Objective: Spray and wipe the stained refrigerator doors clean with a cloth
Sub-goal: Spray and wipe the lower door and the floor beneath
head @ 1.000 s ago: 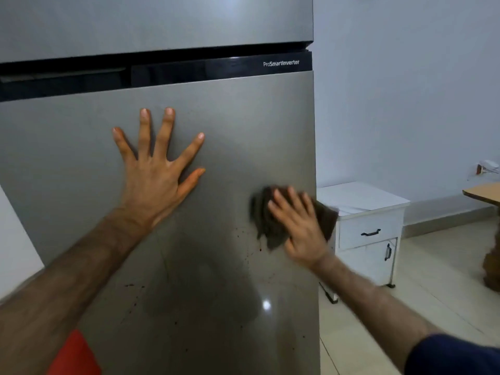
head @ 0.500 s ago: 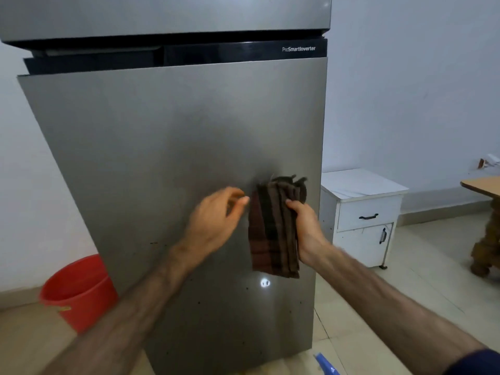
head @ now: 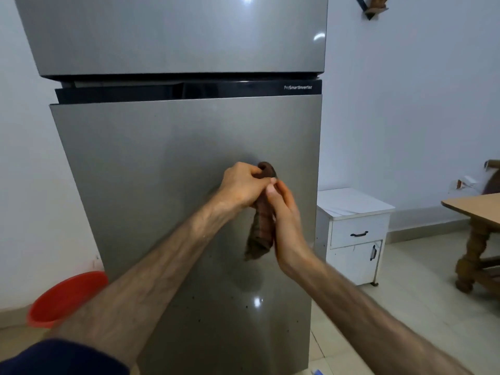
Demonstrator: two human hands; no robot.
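Head view: both hands meet in front of the fridge's lower door (head: pixel 151 169), and the cloth (head: pixel 261 226) is caught between them. The left hand (head: pixel 243 185) is curled into a closed fist around the cloth's top end, a brown loop of it poking out above the knuckles. The right hand (head: pixel 286 220) lies along the cloth's right side, fingers fairly straight and pressed against it, thumb tip touching the left hand's fingers. The cloth hangs down as a twisted, bunched roll, its loose end dangling beside the right wrist. Whether it touches the door or hangs just off it, I cannot tell.

The lower door carries small dark specks (head: pixel 247 307), scattered below the cloth toward the bottom. Above it runs a black strip with the lettering ProSmartInverter (head: pixel 298 87), and over that the upper door (head: pixel 176 33), shiny with light glare.

Left of the fridge, a red bucket (head: pixel 62 296) sits on the floor, partly behind the left forearm. Right of the fridge stands a white cabinet (head: pixel 354 234), and further right a wooden table (head: pixel 476 209).
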